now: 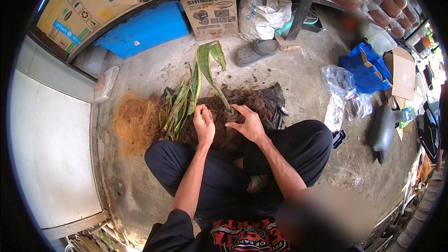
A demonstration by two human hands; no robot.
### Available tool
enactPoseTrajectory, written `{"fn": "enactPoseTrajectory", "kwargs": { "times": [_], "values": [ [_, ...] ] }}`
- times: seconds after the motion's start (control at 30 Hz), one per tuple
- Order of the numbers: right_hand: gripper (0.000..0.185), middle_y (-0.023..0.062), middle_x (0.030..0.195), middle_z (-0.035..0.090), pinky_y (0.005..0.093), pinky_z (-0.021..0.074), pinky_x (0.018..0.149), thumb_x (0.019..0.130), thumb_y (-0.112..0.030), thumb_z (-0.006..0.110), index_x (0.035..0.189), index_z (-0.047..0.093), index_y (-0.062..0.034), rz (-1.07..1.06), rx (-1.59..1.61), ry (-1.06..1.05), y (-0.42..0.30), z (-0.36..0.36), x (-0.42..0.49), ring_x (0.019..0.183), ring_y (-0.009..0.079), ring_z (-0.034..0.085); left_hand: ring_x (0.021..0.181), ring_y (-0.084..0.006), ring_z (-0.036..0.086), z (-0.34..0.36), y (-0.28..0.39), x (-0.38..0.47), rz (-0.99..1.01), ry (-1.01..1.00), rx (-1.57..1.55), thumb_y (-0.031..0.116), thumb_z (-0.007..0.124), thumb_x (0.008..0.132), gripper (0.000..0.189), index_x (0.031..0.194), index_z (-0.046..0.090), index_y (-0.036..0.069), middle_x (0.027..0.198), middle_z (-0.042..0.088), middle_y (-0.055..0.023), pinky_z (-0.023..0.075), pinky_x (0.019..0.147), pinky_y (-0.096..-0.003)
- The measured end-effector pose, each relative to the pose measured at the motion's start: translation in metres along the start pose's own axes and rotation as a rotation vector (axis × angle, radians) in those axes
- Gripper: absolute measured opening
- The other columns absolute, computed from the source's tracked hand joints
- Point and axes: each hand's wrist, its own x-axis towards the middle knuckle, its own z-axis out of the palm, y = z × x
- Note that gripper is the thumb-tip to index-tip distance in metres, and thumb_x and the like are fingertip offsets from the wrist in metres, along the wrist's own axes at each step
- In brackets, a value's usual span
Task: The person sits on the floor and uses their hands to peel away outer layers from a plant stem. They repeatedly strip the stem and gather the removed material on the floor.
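My right hand (249, 123) holds the soil-covered root end (232, 115) of a snake plant cutting between thumb and fingers. Its variegated green leaf (206, 64) rises away from me, with the tip folded over. To its left, my left hand (204, 124) is closed in a pinch, on what looks like a thin strand leading towards the root end. Dark loose soil (217, 136) lies under both hands, on a black plastic sheet (276, 94). More snake plant leaves (176, 108) rest at the soil's left side, beside a heap of brown coconut fibre (134, 124).
Beyond the soil are a grey clog (257, 51), a Shimizu carton (210, 15), a blue container (147, 29) and a white sack (264, 14). Clear plastic bags (337, 87), a blue bag (365, 66) and a filled black plastic bag (381, 131) lie right. A white panel (52, 147) stands left.
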Motion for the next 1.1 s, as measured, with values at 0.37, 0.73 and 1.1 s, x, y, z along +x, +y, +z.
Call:
{"fn": "enactPoseTrajectory", "kwargs": {
  "times": [0.37, 0.73, 1.1],
  "values": [
    [0.067, 0.0176, 0.113, 0.066, 0.0405, 0.053, 0.086, 0.071, -0.028, 0.087, 0.127, 0.06, -0.0029, -0.018, 0.04, 0.016, -0.003, 0.001, 0.0, 0.1, 0.0324, 0.066, 0.059, -0.0077, 0.05, 0.004, 0.0, 0.0, -0.036, 0.015, -0.105, 0.019, 0.04, 0.107, 0.015, 0.109, 0.047, 0.006, 0.074, 0.055, -0.0031, 0.0441, 0.052, -0.0233],
    [0.067, 0.0173, 0.111, 0.067, 0.0408, 0.0523, 0.087, 0.072, -0.03, 0.087, 0.127, 0.06, -0.003, 0.0, 0.015, 0.002, -0.001, 0.002, -0.001, 0.1, 0.0318, 0.066, 0.075, -0.0135, 0.058, -0.017, 0.0, 0.014, -0.242, 0.2, -0.529, 0.028, 0.04, 0.108, 0.022, 0.106, 0.049, 0.008, 0.09, 0.048, -0.0016, 0.0531, 0.056, -0.032],
    [0.074, 0.0167, 0.107, 0.067, 0.0378, 0.0538, 0.079, 0.072, -0.035, 0.087, 0.131, 0.058, 0.0009, 0.158, 0.13, 0.004, -0.002, -0.001, 0.0, 0.087, 0.0259, 0.068, 0.074, -0.015, 0.06, -0.021, -0.011, 0.015, -0.373, 0.204, -0.294, 0.034, 0.053, 0.103, 0.024, 0.1, 0.052, 0.01, 0.089, 0.052, -0.0012, 0.0518, 0.068, -0.0336]
  ]
}}
